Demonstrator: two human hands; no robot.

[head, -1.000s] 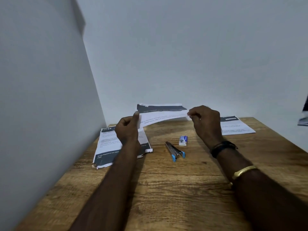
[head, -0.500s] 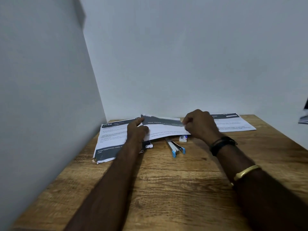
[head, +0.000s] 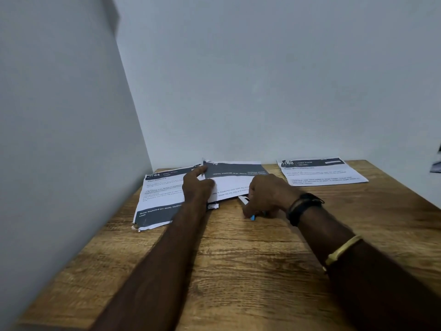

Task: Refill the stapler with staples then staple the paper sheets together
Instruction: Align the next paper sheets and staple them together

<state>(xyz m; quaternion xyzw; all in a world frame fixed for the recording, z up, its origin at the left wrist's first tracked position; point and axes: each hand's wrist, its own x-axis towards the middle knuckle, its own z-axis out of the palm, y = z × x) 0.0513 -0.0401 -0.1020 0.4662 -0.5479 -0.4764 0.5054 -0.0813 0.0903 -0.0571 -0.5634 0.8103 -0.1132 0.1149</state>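
A printed sheet with a dark band [head: 236,177] lies flat at the back of the wooden table [head: 238,259], overlapping a second printed sheet [head: 162,194] to its left. My left hand [head: 198,185] rests on both, its index finger stretched to the upper sheet's far left corner. My right hand [head: 267,197] is curled down over the stapler [head: 252,217]; only the stapler's blue tip and a white strip show beneath the fingers. The small staple box is hidden.
A third printed sheet [head: 322,172] lies at the back right of the table. Grey walls close in on the left and behind. A dark object shows at the right frame edge [head: 438,161]. Bare wood stretches toward me.
The sheet held up in both hands came down flat onto the table. My right hand let go of it and dropped onto the stapler; my left hand now rests on the paper.
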